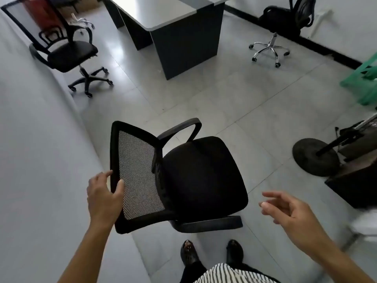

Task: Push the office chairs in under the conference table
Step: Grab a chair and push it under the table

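A black mesh-back office chair (pixel 195 172) stands right in front of me, its backrest turned to the left. My left hand (pixel 104 197) grips the top edge of that backrest, thumb on the mesh side. My right hand (pixel 289 211) hovers free to the right of the seat, fingers spread and holding nothing. The grey-topped conference table (pixel 161 15) with dark legs stands farther ahead. A second black chair (pixel 67 52) sits by the left wall, and a third (pixel 285 19) with a chrome base sits at the far right wall.
A pale wall (pixel 30 160) runs along the left. At the right are a round black stand base (pixel 314 158), a dark box (pixel 355 184) and a green object (pixel 365 80). Tiled floor (pixel 234 94) lies between my chair and the table. My feet show below.
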Tool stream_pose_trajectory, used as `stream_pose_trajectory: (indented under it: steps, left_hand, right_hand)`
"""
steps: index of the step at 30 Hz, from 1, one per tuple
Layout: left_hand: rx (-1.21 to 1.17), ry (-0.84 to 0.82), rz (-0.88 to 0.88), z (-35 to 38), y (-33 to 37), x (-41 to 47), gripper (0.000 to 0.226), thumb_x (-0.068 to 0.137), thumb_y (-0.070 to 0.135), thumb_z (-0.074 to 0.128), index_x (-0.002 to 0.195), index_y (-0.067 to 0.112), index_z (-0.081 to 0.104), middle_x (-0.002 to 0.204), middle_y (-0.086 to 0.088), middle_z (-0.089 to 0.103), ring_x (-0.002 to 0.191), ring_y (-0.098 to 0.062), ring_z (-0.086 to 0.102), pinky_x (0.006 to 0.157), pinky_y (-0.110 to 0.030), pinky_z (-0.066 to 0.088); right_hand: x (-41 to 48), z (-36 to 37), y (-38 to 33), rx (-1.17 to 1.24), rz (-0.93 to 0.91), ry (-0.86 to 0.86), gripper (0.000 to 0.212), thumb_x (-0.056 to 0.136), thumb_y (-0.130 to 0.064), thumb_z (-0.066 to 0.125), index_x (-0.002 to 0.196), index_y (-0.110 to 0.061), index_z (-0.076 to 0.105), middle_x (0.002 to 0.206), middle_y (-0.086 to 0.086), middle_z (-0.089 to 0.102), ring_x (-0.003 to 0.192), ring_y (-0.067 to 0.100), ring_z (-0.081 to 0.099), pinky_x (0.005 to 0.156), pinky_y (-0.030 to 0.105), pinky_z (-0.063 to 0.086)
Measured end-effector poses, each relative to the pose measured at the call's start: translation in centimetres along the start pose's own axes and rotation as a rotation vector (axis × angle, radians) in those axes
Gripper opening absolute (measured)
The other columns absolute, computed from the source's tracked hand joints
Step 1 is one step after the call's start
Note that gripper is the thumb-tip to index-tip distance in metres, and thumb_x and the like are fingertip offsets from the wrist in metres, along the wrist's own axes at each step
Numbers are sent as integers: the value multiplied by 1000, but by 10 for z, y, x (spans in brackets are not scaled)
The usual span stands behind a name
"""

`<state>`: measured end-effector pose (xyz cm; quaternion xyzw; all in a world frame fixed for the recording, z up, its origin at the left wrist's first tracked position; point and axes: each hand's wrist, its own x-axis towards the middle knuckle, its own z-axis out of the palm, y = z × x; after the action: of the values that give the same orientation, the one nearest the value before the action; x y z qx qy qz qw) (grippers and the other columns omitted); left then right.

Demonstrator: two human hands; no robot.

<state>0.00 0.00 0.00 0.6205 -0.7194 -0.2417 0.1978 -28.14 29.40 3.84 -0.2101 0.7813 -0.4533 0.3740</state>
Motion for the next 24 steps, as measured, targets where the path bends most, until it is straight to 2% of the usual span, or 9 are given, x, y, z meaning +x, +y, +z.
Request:
stream_pose_trajectory:
  steps: [1, 3, 5, 8, 13, 15, 18, 21, 24]
  left_hand:
    - [29, -11, -27, 6, -8, 8, 46, 86, 20, 61, 128, 6, 47, 131, -20, 46, 124, -33, 40, 103, -49, 34]
    - [42, -99, -120, 20, -18, 18, 56, 88, 21, 57, 136, 4, 35, 136, -24, 42, 127, -37, 36, 105, -51, 32]
    - [96, -172, -187, 39, -17, 15, 61, 90, 21, 50, 142, 3, 24, 137, -27, 40, 125, -42, 36, 103, -55, 32]
    - [241, -169, -137, 58, -12, 1, 67, 87, 18, 48, 144, 3, 16, 136, -27, 39, 121, -45, 36, 97, -58, 34]
    - [244, -105, -240, 55, -32, 13, 64, 82, 11, 50, 141, 3, 24, 137, -28, 37, 118, -45, 41, 94, -57, 38]
    - [175, -157, -296, 54, -38, 13, 65, 79, 4, 49, 140, 3, 25, 131, -28, 40, 106, -46, 50, 87, -52, 43]
    - [179, -165, -251, 53, -37, 4, 55, 77, 0, 52, 130, 0, 35, 115, -27, 51, 93, -42, 54, 76, -45, 45]
    - [138, -198, -248, 53, -37, -14, 37, 81, 6, 58, 114, -1, 43, 102, -21, 60, 88, -38, 57, 71, -40, 44]
    - [19, -350, -269, 58, -34, -43, 34, 81, 22, 67, 104, 7, 48, 94, -10, 65, 80, -30, 65, 67, -39, 55]
  right_hand:
    - [2, 5, 1, -3, -12, -7, 30, 77, -39, 70, 104, -30, 64, 89, -5, 73, 87, 13, 70, 77, 29, 52]
    - [5, 14, 0, -34, -23, -25, 23, 83, -24, 67, 106, -30, 64, 89, -5, 73, 87, 11, 69, 79, 30, 52]
    - [7, 24, 1, -67, -33, -40, 24, 85, -23, 66, 108, -30, 62, 89, -2, 72, 88, 10, 69, 78, 27, 52]
    - [11, 34, 2, -100, -32, -48, 24, 86, -25, 65, 110, -30, 61, 90, -1, 72, 87, 6, 67, 75, 23, 52]
    - [18, 45, 13, -135, -13, -67, 25, 86, -28, 65, 111, -29, 62, 90, -2, 71, 87, 8, 68, 75, 25, 54]
    - [20, 47, 18, -159, -7, -82, 26, 87, -28, 65, 112, -27, 61, 92, -2, 71, 89, 9, 68, 78, 27, 55]
    - [26, 53, 25, -201, 1, -107, 27, 87, -28, 64, 114, -25, 61, 92, -3, 70, 89, 9, 67, 81, 29, 56]
    - [33, 67, 32, -236, 14, -145, 28, 87, -29, 64, 114, -24, 60, 92, -4, 70, 89, 10, 67, 84, 32, 56]
    - [42, 86, 35, -268, 19, -194, 28, 87, -31, 63, 114, -24, 60, 93, -6, 68, 89, 9, 66, 84, 32, 56]
